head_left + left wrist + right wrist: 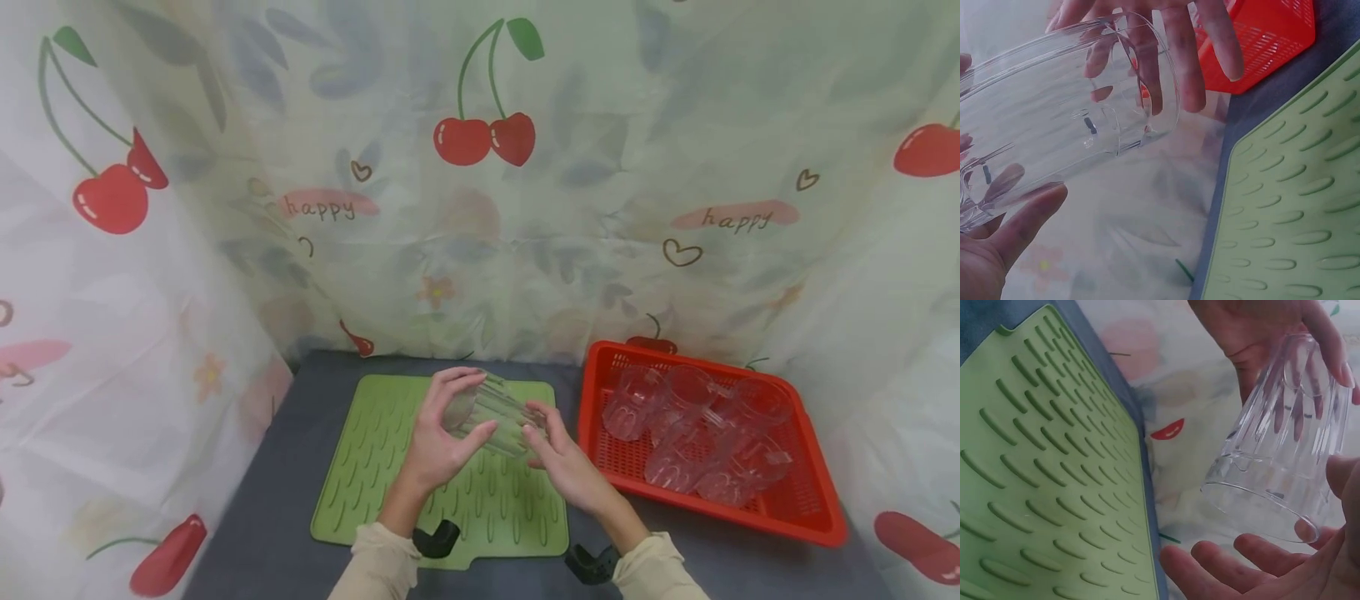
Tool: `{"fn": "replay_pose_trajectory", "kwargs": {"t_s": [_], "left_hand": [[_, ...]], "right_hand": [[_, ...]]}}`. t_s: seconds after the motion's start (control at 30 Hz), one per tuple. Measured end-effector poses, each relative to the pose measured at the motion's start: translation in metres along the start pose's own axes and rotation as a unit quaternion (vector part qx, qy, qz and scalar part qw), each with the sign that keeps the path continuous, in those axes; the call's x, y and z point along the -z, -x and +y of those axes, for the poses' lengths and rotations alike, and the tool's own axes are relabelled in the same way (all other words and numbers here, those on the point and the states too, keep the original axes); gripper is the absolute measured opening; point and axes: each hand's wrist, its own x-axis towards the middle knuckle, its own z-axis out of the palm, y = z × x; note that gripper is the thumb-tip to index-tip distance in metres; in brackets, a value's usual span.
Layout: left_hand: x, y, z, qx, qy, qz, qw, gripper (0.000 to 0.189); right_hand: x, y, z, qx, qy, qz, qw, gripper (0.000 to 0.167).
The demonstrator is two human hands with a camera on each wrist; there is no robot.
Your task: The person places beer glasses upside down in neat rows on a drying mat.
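A clear fluted drinking glass [491, 412] is held tilted in the air above a green ribbed mat [367, 467]. My left hand [442, 437] grips it near the base, thumb and fingers on opposite sides. At the rim end is my right hand [562, 458], its fingers extended and spread. In the right wrist view, the thumb [1344, 478] lies against the side of the glass [1279, 444] and a fingertip meets the rim. The left wrist view shows the right fingers [1179, 62] straight, partly behind the glass.
To the right, a red perforated plastic basket [813, 467] contains several clear glass mugs [690, 442], some with visible handles. Basket and mat are on a dark grey table [262, 517]. A cherry-patterned curtain [487, 250] surrounds the back and both sides.
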Motion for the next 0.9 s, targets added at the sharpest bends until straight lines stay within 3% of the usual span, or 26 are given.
{"fn": "replay_pose_trajectory", "kwargs": {"t_s": [0.23,0.5,0.9], "left_hand": [[0.007,-0.004,0.0,-0.007,0.002,0.014,0.9999,0.058],[0.022,-0.009,-0.003,-0.016,-0.026,0.044,0.9985,0.063],[0.044,-0.02,-0.017,0.023,-0.091,0.047,0.9945,0.059]], "right_hand": [[0.003,0.005,-0.004,0.003,0.026,0.008,0.9996,0.063],[0.015,0.012,-0.011,0.025,-0.002,0.032,0.9992,0.061],[0.026,0.016,-0.013,0.037,0.002,0.052,0.998,0.063]]}}
